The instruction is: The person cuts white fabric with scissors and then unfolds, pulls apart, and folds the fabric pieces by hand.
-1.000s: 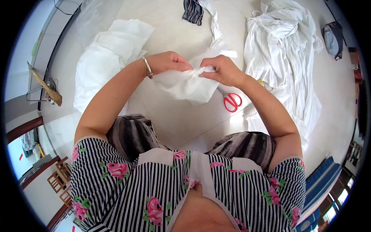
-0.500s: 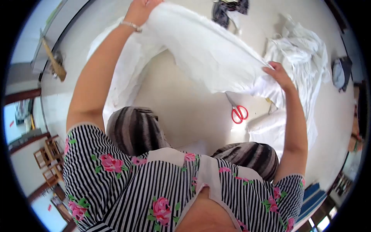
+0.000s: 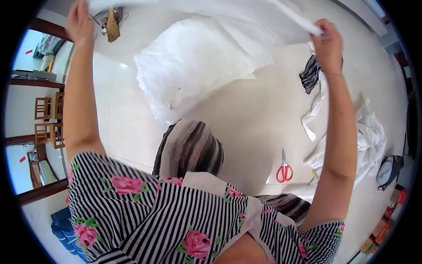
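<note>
A large white cloth (image 3: 198, 61) stretches between my raised hands, its upper edge partly cut off by the top of the view. My left hand (image 3: 80, 22) is at the upper left, slightly blurred, with fingers closed at one end of that edge. At the upper right, my right hand (image 3: 329, 44) grips the other end in a closed fist. The cloth's lower part spreads over the floor in front of my knees and has small brown spots. Scissors with red handles (image 3: 284, 173) lie on the floor between my knees and right forearm, touched by neither hand.
Heaped white fabric (image 3: 369, 136) lies on the floor to the right. A dark striped cloth (image 3: 310, 74) is partly behind my right forearm. A broom (image 3: 113, 28) is at the upper left. Wooden chairs (image 3: 44, 109) stand left; boxes (image 3: 380, 231) sit lower right.
Both hands have moved apart, the left one outward to the left and the right one upward, spreading the cloth's edge wider. The camera view has turned, shifting the floor items.
</note>
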A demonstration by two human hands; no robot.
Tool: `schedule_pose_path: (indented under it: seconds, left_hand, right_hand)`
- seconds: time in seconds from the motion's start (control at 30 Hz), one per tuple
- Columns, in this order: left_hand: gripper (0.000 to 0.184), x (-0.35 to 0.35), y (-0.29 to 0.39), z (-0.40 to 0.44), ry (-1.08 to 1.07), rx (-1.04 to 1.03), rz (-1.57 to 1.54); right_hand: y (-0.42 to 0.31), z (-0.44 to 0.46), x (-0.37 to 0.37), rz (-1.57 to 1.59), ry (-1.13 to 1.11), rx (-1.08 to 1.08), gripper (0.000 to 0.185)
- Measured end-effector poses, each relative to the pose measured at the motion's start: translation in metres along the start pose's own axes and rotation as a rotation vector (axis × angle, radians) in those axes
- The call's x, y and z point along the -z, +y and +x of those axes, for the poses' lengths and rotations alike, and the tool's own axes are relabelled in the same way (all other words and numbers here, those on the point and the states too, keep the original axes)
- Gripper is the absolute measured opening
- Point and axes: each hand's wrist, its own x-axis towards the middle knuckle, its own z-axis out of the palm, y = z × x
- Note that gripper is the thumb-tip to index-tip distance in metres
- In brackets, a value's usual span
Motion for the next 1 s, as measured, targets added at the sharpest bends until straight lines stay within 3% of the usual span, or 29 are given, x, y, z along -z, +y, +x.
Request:
schedule_pose_path:
  seconds: [0.03,0.07,0.1,0.17,0.23,0.37,0.4,0.47,0.5,0.6,0.67,0.77,0.87,0.9,1.0]
  left_hand:
    - [0.031,0.027,-0.034,-0.022,0.033,0.146,-0.099]
    - [0.029,0.045,-0.015,-0.055,0.075,0.193,-0.062]
    - [0.025,0.077,-0.037,-0.09,-0.072,0.319,0.213]
    - [0.019,0.106,-0.052,-0.173,-0.173,0.313,0.392]
    - [0.016,0.117,-0.054,-0.258,-0.276,0.458,0.292]
    - [0.009,0.107,-0.049,-0.354,-0.467,0.488,0.215]
    - [0.007,0.104,-0.037,-0.36,-0.62,0.454,0.244]
    - [0.017,0.094,-0.008,-0.367,-0.887,0.404,0.243]
    - [0.019,0.087,0.007,-0.358,-0.879,0.352,0.276]
    - [0.031,0.054,0.047,-0.334,-0.878,0.24,0.206]
    - [0.032,0.03,0.05,-0.337,-0.932,0.158,0.133]
    - [0.028,-0.001,0.065,-0.319,-0.885,0.068,0.067]
    - [0.024,-0.024,0.097,-0.302,-0.859,0.005,-0.054]
    - [0.023,-0.003,0.11,-0.29,-0.88,-0.027,-0.006]
    - [0.022,-0.004,0.141,-0.263,-0.891,-0.133,-0.167]
  right_hand:
    - [-0.015,0.006,-0.018,-0.023,0.004,0.058,0.016]
    - [-0.024,0.009,-0.033,-0.018,-0.056,0.121,0.017]
    - [-0.03,0.007,-0.047,-0.014,-0.116,0.18,0.019]
    - [-0.044,-0.005,-0.072,-0.047,-0.214,0.155,0.021]
    - [-0.046,-0.034,-0.096,-0.07,-0.252,0.186,0.02]
    - [-0.029,-0.086,-0.144,-0.154,-0.515,0.096,0.024]
    - [-0.02,-0.105,-0.148,-0.195,-0.55,0.083,0.026]
    - [-0.002,-0.14,-0.143,-0.281,-0.619,0.053,0.03]
    - [0.004,-0.146,-0.132,-0.227,-0.66,0.03,0.031]
    - [0.04,-0.163,-0.069,-0.153,-0.799,-0.094,0.034]
    - [0.073,-0.181,0.014,-0.197,-0.931,-0.258,0.034]
    - [0.124,-0.239,0.153,-0.207,-0.909,-0.713,0.035]
    - [0.154,-0.357,0.306,-0.498,-0.766,-0.966,0.037]
    - [0.136,-0.405,0.348,-0.582,-0.683,-0.991,0.038]
    - [0.053,-0.51,0.434,-0.617,-0.648,-1.423,0.053]
